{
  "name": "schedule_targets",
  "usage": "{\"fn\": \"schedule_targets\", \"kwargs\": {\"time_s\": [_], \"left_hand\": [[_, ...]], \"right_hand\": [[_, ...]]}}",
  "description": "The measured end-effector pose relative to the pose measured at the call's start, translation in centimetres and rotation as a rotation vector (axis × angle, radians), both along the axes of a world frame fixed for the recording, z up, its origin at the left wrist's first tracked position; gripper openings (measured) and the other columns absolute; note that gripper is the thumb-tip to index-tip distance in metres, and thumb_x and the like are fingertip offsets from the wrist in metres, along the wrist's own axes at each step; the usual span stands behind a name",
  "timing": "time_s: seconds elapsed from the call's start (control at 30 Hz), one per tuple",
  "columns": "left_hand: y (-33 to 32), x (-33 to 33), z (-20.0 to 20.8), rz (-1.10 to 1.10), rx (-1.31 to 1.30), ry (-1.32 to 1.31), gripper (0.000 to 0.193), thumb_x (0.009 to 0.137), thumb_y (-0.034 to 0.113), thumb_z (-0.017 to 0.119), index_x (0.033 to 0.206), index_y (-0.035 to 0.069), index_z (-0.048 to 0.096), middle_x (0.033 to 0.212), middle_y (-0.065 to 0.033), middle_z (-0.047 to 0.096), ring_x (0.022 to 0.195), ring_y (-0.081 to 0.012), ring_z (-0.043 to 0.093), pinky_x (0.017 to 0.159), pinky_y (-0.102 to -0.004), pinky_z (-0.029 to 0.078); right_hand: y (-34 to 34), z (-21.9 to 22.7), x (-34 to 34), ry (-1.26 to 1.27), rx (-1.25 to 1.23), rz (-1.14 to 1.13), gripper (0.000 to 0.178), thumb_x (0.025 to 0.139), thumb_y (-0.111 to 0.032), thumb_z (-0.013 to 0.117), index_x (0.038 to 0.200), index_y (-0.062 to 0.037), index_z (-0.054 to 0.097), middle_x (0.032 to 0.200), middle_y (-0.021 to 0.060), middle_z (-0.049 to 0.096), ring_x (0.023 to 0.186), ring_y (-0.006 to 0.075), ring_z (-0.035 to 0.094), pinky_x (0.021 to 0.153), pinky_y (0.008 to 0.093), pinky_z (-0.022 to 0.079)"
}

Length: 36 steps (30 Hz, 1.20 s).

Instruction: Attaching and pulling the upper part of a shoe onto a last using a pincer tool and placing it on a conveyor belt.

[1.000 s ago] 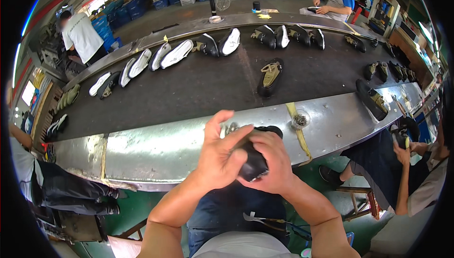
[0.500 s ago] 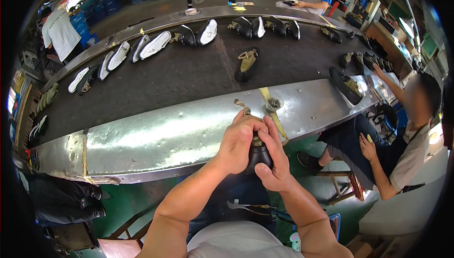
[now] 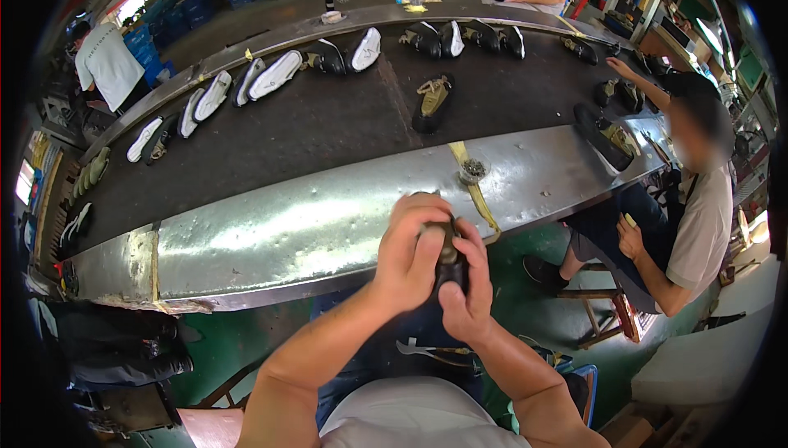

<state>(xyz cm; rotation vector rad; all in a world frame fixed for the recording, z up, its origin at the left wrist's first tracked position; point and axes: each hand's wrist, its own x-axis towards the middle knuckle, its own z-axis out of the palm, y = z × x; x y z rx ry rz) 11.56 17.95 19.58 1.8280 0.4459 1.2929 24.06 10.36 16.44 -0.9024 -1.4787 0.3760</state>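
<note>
- Shoe (image 3: 451,276) could slip and drop to the floor (image 3: 525,304) if both hands loosen at once, since it seems to have no support under it.
- Uneven pressing of the left hand (image 3: 409,253) and the right hand (image 3: 470,288) could perhaps bend it.
- Fingers of both hands are closed around the shoe; it is between them, before the table (image 3: 246,243), near its front edge.
- Its visible end looks black, smooth and rounded; above is an olive-brown part, while hands hide the rest.
</note>
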Motion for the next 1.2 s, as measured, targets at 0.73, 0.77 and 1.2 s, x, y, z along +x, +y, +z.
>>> {"fn": "schedule_targets", "kwargs": {"time_s": [0.73, 0.77, 1.2], "left_hand": [[34.3, 2.1, -9.5, 0.174, -0.756, 0.066, 0.08, 0.087, 0.037, 0.074, 0.145, -0.007, 0.041, 0.135, -0.0181, 0.057, 0.12, -0.0227, 0.055, 0.103, -0.032, 0.042], [36.3, 2.6, -10.9, 0.232, -0.669, 0.22, 0.078, 0.09, 0.043, 0.072, 0.142, -0.007, 0.044, 0.133, -0.0168, 0.059, 0.118, -0.0224, 0.056, 0.102, -0.0317, 0.042], [51.7, 2.6, -8.6, 1.061, -0.49, 0.969, 0.075, 0.086, 0.069, 0.058, 0.144, 0.021, 0.054, 0.166, -0.019, 0.005, 0.15, -0.0449, 0.011, 0.113, -0.0652, 0.027]], "right_hand": [[16.7, -7.8, 18.6, -0.817, -0.648, -0.608, 0.073, 0.094, -0.039, 0.058, 0.143, 0.0101, 0.036, 0.149, 0.0271, 0.041, 0.141, 0.0441, 0.032, 0.116, 0.0593, 0.022], [16.8, -8.0, 18.4, -0.821, -0.619, -0.592, 0.074, 0.093, -0.039, 0.06, 0.143, 0.0102, 0.036, 0.148, 0.0274, 0.042, 0.141, 0.0441, 0.032, 0.115, 0.0591, 0.022], [16.2, -6.2, 18.8, -0.889, -0.776, -0.61, 0.083, 0.087, -0.037, 0.067, 0.145, 0.0097, 0.03, 0.149, 0.0283, 0.037, 0.142, 0.0469, 0.028, 0.115, 0.0609, 0.018]]}}
